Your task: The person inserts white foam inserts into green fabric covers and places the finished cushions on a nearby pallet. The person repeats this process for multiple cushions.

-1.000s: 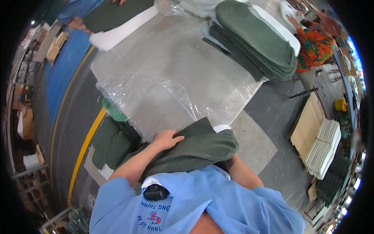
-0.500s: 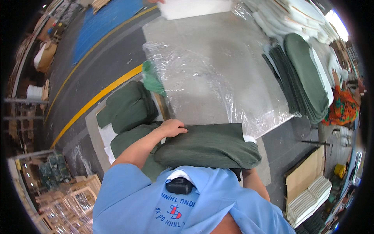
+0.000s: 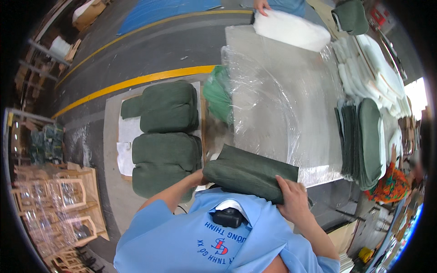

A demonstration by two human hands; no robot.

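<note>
Person holds one green cushion [image 3: 250, 174] up at chest height, between the table edge and the floor stack. Right hand [image 3: 293, 200] grips its right end, fingers wrapped over the top. Left hand [image 3: 199, 176] is at the cushion's left end, mostly hidden, so can't tell its grip.

Progress, judged: cushion is off the table [image 3: 273, 59] but not set down yet. Clear plastic sheet [image 3: 268, 104] on the table has nothing on it.

Counts: about three finished cushions on the floor board [image 3: 114, 136], plus the one in hand. One stack of flat green covers [image 3: 362, 141] at table right, number unclear. One pile of white foam pads [image 3: 373, 68] behind it, many left. A co-worker's hand [image 3: 261, 5] rests on one white pad [image 3: 291, 31] at the far end.
</note>
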